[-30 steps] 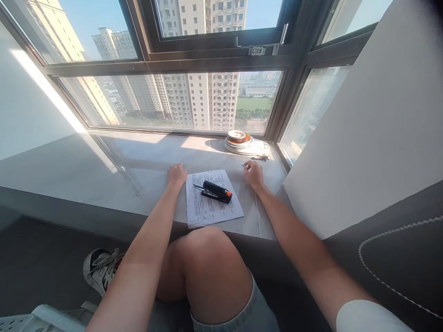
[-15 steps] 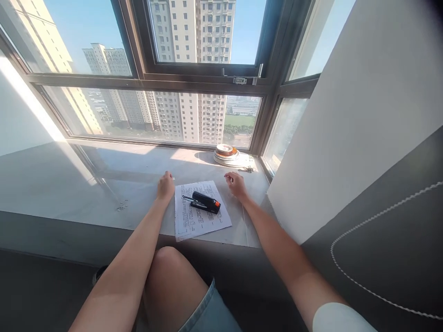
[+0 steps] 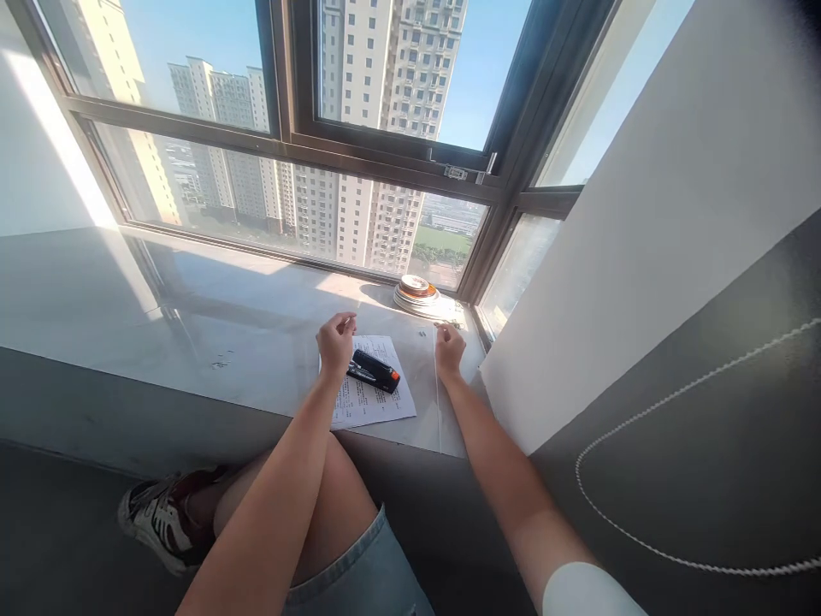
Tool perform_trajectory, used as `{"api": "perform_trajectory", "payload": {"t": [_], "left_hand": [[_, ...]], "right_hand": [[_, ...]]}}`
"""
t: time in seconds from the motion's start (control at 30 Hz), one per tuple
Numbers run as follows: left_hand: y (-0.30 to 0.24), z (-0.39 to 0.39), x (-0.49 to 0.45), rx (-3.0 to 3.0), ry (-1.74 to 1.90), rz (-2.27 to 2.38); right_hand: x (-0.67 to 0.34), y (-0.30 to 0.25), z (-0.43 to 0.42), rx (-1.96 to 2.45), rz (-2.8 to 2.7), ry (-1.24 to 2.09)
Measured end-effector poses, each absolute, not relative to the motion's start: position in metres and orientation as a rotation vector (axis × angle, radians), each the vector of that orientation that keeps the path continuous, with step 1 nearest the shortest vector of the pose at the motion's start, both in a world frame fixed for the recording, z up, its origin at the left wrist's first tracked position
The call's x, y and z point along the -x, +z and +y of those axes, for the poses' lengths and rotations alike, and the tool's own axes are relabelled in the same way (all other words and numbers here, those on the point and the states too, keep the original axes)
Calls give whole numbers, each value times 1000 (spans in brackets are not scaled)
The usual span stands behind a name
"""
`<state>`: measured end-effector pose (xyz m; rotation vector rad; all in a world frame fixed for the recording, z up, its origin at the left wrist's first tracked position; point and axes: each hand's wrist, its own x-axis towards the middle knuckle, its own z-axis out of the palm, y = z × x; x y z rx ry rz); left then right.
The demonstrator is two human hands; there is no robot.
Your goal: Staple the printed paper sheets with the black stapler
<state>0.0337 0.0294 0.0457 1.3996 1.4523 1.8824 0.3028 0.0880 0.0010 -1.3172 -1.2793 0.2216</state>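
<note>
A black stapler with an orange patch lies on printed sheets of paper; a silver metal part shows at its left end. My left hand is above the paper's upper left, partly covering the sheet and the stapler's end. Its thumb and fingers are pinched together, and what they hold, if anything, is too small to make out. Right of the paper, my right hand is closed in a pinch near the sill's right end, its fingertip contents unclear. Between the hands lie small dark bits, perhaps staples.
A stack of round plate-like pieces stands by the window at the back right. More small bits lie on the pale sill at left. A slanting white wall closes the right side, where a beaded cord hangs.
My left hand has moved right, over the paper's upper left corner. My right hand has shifted slightly right, its fingers now pinched closer. The view has tilted, and a shoe now shows below.
</note>
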Motion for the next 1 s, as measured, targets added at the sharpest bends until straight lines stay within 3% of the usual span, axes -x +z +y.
{"api": "perform_trajectory", "payload": {"t": [0.27,0.57,0.77,1.0], "left_hand": [[29,24,-33,-1636,1596,1553],[30,16,-25,-1602,1620,1566],[26,16,-27,-1733,1593,1564],[20,20,-29,-1993,1441,1715]], "right_hand": [[-294,12,72,1217,-1337,285],[-242,28,26,544,-2207,608],[-238,21,23,535,-2347,639],[-248,11,40,669,-2128,601]]}}
